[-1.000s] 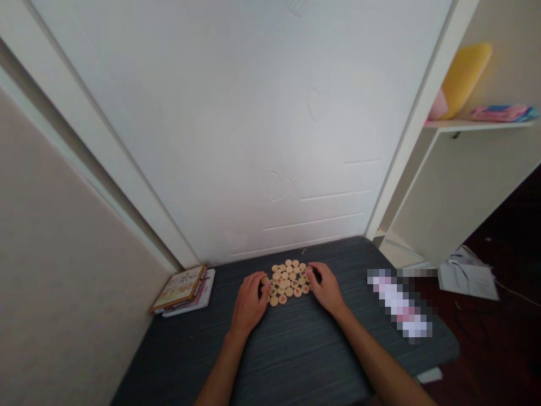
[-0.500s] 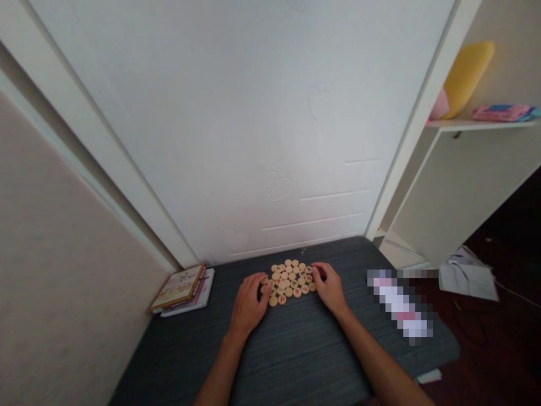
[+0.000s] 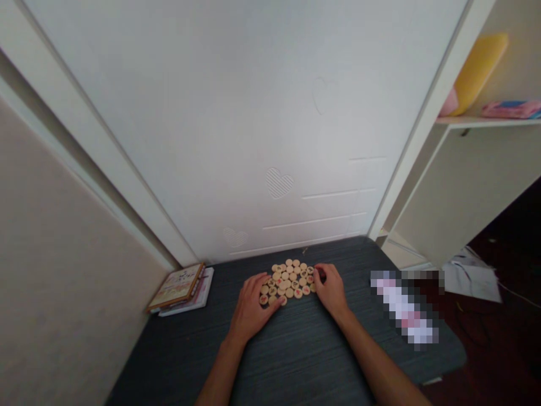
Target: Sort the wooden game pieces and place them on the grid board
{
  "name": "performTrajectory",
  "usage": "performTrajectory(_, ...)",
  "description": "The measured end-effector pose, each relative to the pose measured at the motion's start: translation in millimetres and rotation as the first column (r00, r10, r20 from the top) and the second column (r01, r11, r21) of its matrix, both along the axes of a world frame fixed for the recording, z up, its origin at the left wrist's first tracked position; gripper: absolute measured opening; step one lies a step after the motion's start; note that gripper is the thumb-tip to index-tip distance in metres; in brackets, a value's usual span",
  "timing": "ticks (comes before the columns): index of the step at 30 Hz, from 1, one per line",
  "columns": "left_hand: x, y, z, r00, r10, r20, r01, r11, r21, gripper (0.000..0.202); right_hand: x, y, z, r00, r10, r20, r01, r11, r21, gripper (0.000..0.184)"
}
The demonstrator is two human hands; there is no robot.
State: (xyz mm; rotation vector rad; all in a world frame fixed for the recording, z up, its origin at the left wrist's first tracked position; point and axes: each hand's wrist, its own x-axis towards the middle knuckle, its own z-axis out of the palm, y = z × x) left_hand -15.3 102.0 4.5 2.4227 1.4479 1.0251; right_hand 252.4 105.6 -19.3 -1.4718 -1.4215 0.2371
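A cluster of round wooden xiangqi pieces (image 3: 288, 277) lies on the dark table (image 3: 291, 349), some showing red or black characters and others plain. My left hand (image 3: 252, 307) curves around the left side of the cluster, its thumb spread away from the fingers and touching a piece at the near edge. At the right edge of the cluster is my right hand (image 3: 330, 286), with thumb and index finger apart and touching the outer pieces. Neither hand grips a piece. A few pieces are partly covered by my left thumb and fingers.
Stacked books (image 3: 180, 288) lie at the table's back left corner. A pixelated pale item (image 3: 403, 307) is on the right side. Behind the table rises a white panel (image 3: 253, 124) with heart patterns. Papers (image 3: 475, 279) lie on the floor to the right.
My left thumb has opened outward and lowered to the near edge of the pieces, uncovering some at the left. My right hand has barely moved. The view has shifted slightly.
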Motion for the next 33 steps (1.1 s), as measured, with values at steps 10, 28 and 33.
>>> performTrajectory(10,-4.4,-14.3,2.0,1.0,0.012,0.023,-0.011,0.999,-0.035,0.053,-1.4,-4.8,3.8,0.995,0.053,0.088,-0.05,0.998,-0.037,0.023)
performTrajectory(28,-10.2,-7.2,-14.4,0.994,0.011,0.111,0.004,0.991,-0.131,0.04,0.1,-5.6,4.5,0.991,0.094,0.098,-0.084,0.992,-0.099,0.025)
performTrajectory(33,-12.0,-5.6,-14.5,0.988,0.001,0.151,0.018,0.992,-0.127,0.039,0.7,-5.2,4.3,0.991,0.089,0.097,-0.078,0.991,-0.104,0.025)
